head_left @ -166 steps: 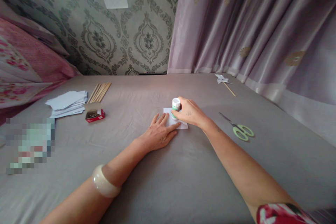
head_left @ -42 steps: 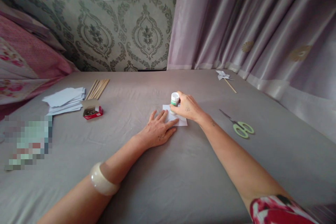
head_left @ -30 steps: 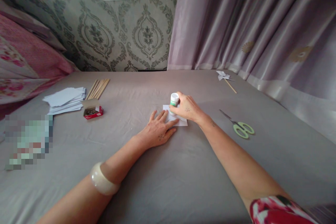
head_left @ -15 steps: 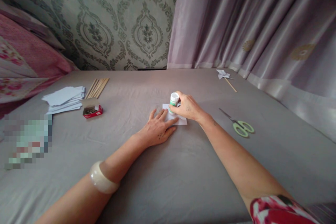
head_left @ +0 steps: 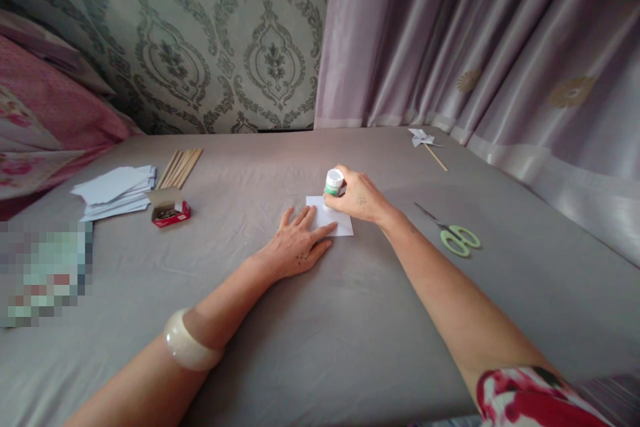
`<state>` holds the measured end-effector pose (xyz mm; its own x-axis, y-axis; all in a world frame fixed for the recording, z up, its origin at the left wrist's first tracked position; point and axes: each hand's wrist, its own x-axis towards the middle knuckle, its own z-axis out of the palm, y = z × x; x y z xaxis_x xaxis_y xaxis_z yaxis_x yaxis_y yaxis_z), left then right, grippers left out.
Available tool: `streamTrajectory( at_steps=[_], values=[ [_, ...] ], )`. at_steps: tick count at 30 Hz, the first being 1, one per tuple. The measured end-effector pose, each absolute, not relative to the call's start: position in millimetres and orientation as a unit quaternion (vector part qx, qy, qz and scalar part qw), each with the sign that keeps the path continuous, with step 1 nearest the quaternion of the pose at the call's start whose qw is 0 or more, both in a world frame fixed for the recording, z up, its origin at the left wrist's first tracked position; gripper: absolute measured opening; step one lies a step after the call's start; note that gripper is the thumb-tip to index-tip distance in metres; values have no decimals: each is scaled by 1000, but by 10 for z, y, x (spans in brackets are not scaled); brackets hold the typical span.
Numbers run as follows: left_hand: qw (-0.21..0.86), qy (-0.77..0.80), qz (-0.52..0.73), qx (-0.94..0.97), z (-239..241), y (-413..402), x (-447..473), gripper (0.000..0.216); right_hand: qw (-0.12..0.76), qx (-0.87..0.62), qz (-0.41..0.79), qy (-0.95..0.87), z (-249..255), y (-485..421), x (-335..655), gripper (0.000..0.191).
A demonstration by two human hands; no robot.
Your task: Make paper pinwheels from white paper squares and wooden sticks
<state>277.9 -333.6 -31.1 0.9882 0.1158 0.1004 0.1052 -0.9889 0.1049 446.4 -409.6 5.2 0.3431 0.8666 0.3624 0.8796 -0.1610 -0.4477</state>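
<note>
A small sheet of white paper (head_left: 344,225) lies on the grey cloth in the middle. My left hand (head_left: 300,240) rests flat with fingers spread, its fingertips pressing the left part of the sheet. Over the paper's far edge, my right hand (head_left: 361,197) is closed around a glue stick (head_left: 335,181), a white tube with a green label. The tube stands roughly upright; its lower end is partly hidden by my fingers, and I cannot tell whether it touches the paper.
Green-handled scissors (head_left: 450,235) lie right of my right hand. A paper pinwheel (head_left: 424,139) on a stick is at the far right. Leftward are a stack of white paper (head_left: 114,188), several wooden sticks (head_left: 181,168), an open red box (head_left: 171,213) of small items and a blurred object (head_left: 50,273).
My right hand has lifted the glue stick slightly and shifted it toward the far edge of the paper. My left hand stays on the sheet. The whole view has shifted a little.
</note>
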Motion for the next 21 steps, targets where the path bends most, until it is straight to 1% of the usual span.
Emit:
streamTrajectory(
  at_steps=[9,14,16,18,21],
  values=[
    [47,57,45,996,-298,-3336,2786,47,276,-747,20,-604,78,-4079,4421,17],
    [40,57,38,997,-292,-3337,2784,47,244,-768,13,-592,128,-4146,4533,20],
    [40,60,36,997,-293,-3337,2785,46,254,-781,-5,-570,138,-4159,4563,22],
    [38,62,35,997,-292,-3337,2786,47,281,-783,-17,-555,141,-4157,4564,23],
    [35,62,33,997,-283,-3338,2790,46,303,-764,2,-569,120,-4127,4520,21]
  ],
)
